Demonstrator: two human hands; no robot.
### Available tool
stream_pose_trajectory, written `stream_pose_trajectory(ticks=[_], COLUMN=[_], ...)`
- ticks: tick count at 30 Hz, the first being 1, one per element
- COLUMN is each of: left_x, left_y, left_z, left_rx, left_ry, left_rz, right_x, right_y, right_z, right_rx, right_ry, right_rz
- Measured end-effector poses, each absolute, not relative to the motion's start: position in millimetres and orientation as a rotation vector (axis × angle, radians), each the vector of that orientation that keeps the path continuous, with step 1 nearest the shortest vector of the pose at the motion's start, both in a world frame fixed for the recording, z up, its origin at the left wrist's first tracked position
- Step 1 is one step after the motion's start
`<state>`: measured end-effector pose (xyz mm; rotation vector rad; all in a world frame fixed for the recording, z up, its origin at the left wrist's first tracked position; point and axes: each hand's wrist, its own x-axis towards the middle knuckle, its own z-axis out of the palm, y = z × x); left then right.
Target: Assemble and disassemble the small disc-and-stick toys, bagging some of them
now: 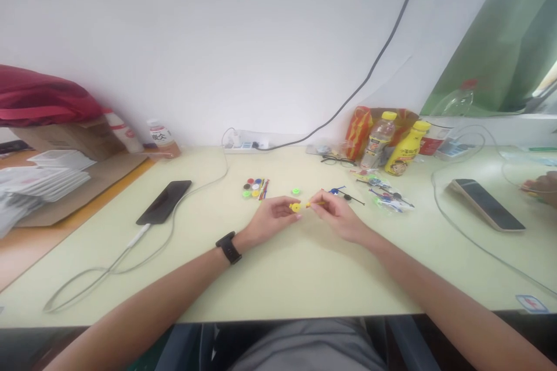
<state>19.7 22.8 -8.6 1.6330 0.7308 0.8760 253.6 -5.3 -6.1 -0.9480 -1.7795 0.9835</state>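
My left hand [272, 217] pinches a small yellow disc [295, 207] that has a hole in its middle. Facing it, my right hand [340, 214] grips a thin yellow plastic stick [310, 205] between thumb and finger, its tip pointing at the disc with a small gap between them. Just beyond the hands lies a green disc [296, 191]. Several coloured discs [252, 187] sit in a cluster to the left, with a row of coloured sticks [264, 189] beside them. Behind my right hand are a blue piece and a black piece [347, 197] with sticks.
Bagged plastic parts [391, 196] lie to the right, below a clear bottle [378, 140] and a yellow bottle [407, 148]. A phone [164, 202] on a white cable is at left; another phone-like device [491, 205] rests at right. Another person's hand [546, 185] shows at the right edge.
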Motion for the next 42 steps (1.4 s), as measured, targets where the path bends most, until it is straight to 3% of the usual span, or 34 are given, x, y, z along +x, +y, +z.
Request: stream_pose_trajectory(ticks=[13, 24, 42], left_x=[23.0, 18.1, 16.2], left_y=[13.7, 14.5, 5.0], left_z=[0.3, -2.5, 1.9], left_rx=[1.729, 2.054, 2.267], left_ry=[0.685, 0.718, 0.654], left_rz=[0.884, 1.051, 1.078], right_x=[244.7, 251.9, 257.9], right_y=[-18.3, -16.4, -9.1], right_z=[0.1, 5.9, 7.2], right_rx=[-0.948, -0.975, -0.879], right_ry=[-1.839, -1.935, -1.725], right_rz=[0.994, 0.729, 1.145])
